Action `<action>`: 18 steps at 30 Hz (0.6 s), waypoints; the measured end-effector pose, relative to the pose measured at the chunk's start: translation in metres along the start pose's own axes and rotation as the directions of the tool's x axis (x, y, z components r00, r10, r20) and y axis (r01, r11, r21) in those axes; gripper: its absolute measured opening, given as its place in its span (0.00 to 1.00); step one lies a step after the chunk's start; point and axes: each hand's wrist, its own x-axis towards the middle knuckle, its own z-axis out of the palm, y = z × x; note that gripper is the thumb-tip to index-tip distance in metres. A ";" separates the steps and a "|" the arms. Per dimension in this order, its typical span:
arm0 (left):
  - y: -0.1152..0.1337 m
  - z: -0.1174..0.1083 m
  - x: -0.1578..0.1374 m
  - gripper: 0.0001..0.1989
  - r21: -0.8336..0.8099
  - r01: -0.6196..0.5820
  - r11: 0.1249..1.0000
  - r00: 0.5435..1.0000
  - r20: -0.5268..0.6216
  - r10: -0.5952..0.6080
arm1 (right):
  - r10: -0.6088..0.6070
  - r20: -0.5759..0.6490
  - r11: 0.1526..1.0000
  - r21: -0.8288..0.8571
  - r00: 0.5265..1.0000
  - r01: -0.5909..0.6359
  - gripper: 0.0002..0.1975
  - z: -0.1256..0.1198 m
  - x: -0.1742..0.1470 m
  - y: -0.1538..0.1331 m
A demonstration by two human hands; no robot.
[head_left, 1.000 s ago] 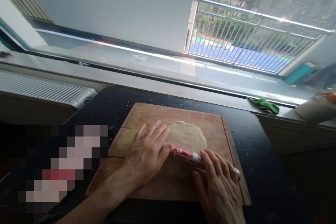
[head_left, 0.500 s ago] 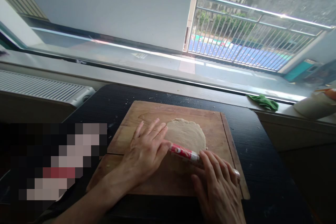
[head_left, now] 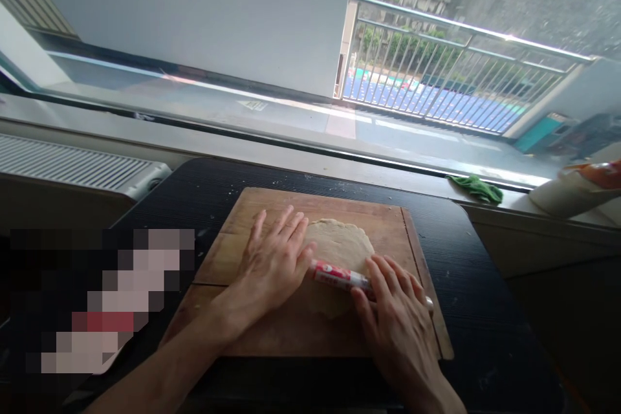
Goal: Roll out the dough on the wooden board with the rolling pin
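A thin round sheet of dough lies on a wooden board. Across it rests a rolling pin with a red and white printed wrap. My left hand lies flat over the pin's left end, fingers stretched and spread toward the window. Over the right end lies my right hand, its fingers extended across the pin and its thumb apart on the near side. Both palms hide the pin's ends, except for a shiny tip past the right fingers. Part of the dough shows on the near side of the pin.
The board sits on a black table with specks of flour. Behind it runs a windowsill with a green cloth and a pale container at right. A white radiator stands at left. A blurred, pixelated patch covers the lower left.
The rolling pin has turned slightly, its red print now facing up more. My right hand has shifted a little forward and left, and the whole view has moved slightly.
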 end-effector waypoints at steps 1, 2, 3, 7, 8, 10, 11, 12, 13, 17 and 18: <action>-0.002 0.000 -0.012 0.25 -0.005 -0.025 1.000 1.000 0.012 0.025 | -0.028 -0.021 1.000 0.003 0.999 0.028 0.21 -0.001 -0.010 -0.001; -0.005 -0.001 -0.024 0.24 -0.010 -0.050 0.999 0.998 0.024 0.050 | -0.060 -0.039 0.998 0.008 0.997 0.060 0.22 -0.003 -0.021 -0.002; -0.007 -0.001 -0.037 0.25 -0.015 -0.072 0.997 0.997 0.034 0.073 | -0.093 -0.055 0.995 0.012 0.994 0.094 0.22 -0.005 -0.032 -0.003; -0.009 -0.003 -0.057 0.25 -0.014 -0.090 0.996 0.995 0.051 0.091 | -0.152 -0.040 0.988 0.034 0.988 0.154 0.22 -0.009 -0.048 -0.004; -0.007 -0.003 -0.051 0.24 -0.007 -0.076 0.997 0.996 0.045 0.076 | -0.116 -0.016 0.992 0.042 0.993 0.117 0.21 -0.009 -0.044 -0.003; -0.002 -0.001 -0.028 0.24 0.010 -0.040 0.999 0.999 0.018 0.040 | -0.025 0.041 0.998 0.056 0.999 0.023 0.19 -0.008 -0.026 -0.001; 0.001 0.000 -0.013 0.24 0.016 -0.025 1.000 1.000 0.011 0.025 | 0.016 0.066 0.998 0.059 0.998 -0.020 0.18 -0.007 -0.015 0.001; 0.003 0.001 0.001 0.24 0.017 -0.005 1.000 1.000 0.000 0.005 | 0.050 0.085 0.997 0.056 0.995 -0.055 0.17 -0.007 -0.004 0.004; 0.004 0.003 0.013 0.24 0.013 0.009 1.000 1.000 0.002 -0.009 | 0.077 0.099 0.995 0.051 0.992 -0.083 0.17 -0.006 0.007 0.006; 0.005 0.005 0.025 0.25 0.018 0.009 1.000 0.999 0.034 -0.010 | 0.146 0.105 0.988 0.037 0.984 -0.151 0.18 -0.006 0.019 0.010; 0.003 0.004 0.018 0.25 0.028 -0.008 1.000 0.999 0.042 0.007 | 0.140 0.094 0.988 0.047 0.986 -0.145 0.18 -0.005 0.014 0.008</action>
